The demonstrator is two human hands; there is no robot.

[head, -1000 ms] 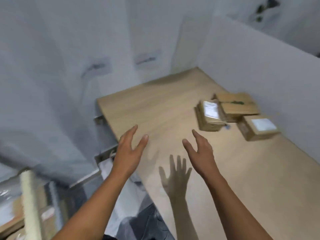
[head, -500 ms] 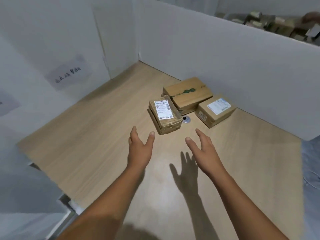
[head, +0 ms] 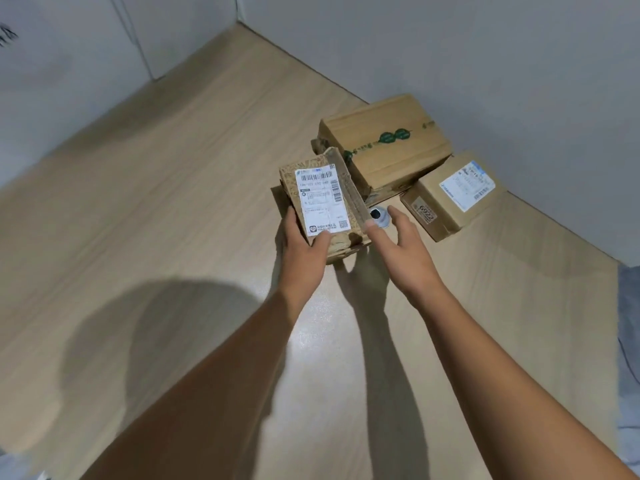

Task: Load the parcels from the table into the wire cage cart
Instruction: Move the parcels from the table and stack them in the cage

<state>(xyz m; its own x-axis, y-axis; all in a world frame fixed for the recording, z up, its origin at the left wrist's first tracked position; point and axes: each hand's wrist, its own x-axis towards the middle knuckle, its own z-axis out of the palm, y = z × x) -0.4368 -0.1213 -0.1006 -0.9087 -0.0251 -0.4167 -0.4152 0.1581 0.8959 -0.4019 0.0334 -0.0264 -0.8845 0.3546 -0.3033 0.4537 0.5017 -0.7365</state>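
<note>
The left hand [head: 303,261] grips the labelled parcel [head: 320,199], right hand [head: 405,258] beside.

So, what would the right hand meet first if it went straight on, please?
Probably the right side of the labelled parcel; the right hand is nearly there, though depth is unclear.

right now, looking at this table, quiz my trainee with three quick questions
1. True or false: the right hand holds the green-printed parcel.
2. How many parcels lie on the table? A two, B three, C five.
3. Fill in: the left hand grips the nearest parcel, thumb on its white ____.
Key: 1 false, the right hand is open, apart from the green-printed parcel; 2 B; 3 label.
</note>
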